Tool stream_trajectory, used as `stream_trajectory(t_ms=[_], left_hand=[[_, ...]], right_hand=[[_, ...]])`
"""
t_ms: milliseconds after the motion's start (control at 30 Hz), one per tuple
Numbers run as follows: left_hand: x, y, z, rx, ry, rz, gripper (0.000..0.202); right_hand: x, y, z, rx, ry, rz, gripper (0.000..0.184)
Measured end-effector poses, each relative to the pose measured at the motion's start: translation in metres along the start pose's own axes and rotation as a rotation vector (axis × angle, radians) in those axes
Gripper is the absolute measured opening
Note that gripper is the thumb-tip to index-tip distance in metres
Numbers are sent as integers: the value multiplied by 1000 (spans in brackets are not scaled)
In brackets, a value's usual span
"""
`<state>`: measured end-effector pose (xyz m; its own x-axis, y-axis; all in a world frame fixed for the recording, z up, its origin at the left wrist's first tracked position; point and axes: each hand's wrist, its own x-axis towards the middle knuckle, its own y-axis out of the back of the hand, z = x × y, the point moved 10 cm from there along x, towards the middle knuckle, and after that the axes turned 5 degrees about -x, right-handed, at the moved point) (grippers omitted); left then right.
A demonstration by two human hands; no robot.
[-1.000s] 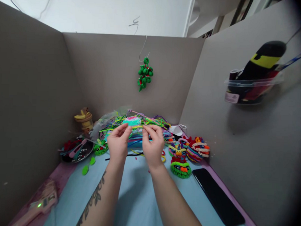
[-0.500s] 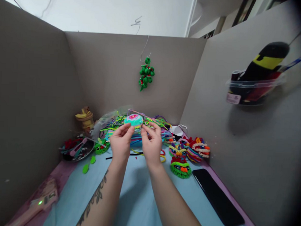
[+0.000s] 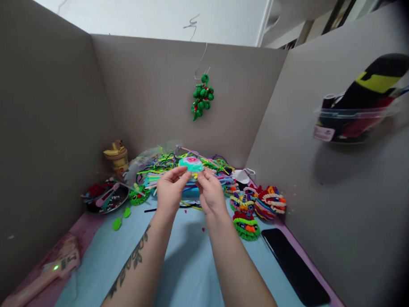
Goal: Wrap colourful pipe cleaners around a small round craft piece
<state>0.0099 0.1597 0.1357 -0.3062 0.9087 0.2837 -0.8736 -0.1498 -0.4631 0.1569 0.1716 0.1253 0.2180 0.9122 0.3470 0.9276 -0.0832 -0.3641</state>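
A small rounded craft piece of turquoise, pink and red pipe cleaner (image 3: 191, 164) is held up in front of me, over the far part of the table. My left hand (image 3: 170, 190) pinches its left edge between thumb and fingers. On the opposite edge, my right hand (image 3: 212, 192) has its thumb and fingertips closed. Fingers cover the lower rim, where a bit of yellow shows. Right behind lies a heap of many-coloured pipe cleaners (image 3: 153, 178).
Fuzzy lion-head-like pieces (image 3: 246, 227) and a black phone (image 3: 294, 267) lie at right. On the left are a metal dish of small parts (image 3: 117, 206), green leaf shapes (image 3: 117, 224) and a pink glue gun (image 3: 41, 282). A green ornament (image 3: 203, 99) hangs from the back panel.
Both hands and the craft piece have shifted slightly right. The view has moved a little too. The red and yellow loops beside my right wrist are now hidden.
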Motion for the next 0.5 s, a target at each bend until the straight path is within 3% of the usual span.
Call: stream_trajectory(t_ms=[167,333,500], left_hand=[[-2,-2,-2,-1,4,19,34],[-2,6,0,-15,-36,93,36],[-2,6,-1,-15,-36,96,36]], right_hand=[[1,1,-4,-36,-4,-16,22],[-4,0,-14,-215,99,-4,23],[-7,1,-9,-393,141,58,30]])
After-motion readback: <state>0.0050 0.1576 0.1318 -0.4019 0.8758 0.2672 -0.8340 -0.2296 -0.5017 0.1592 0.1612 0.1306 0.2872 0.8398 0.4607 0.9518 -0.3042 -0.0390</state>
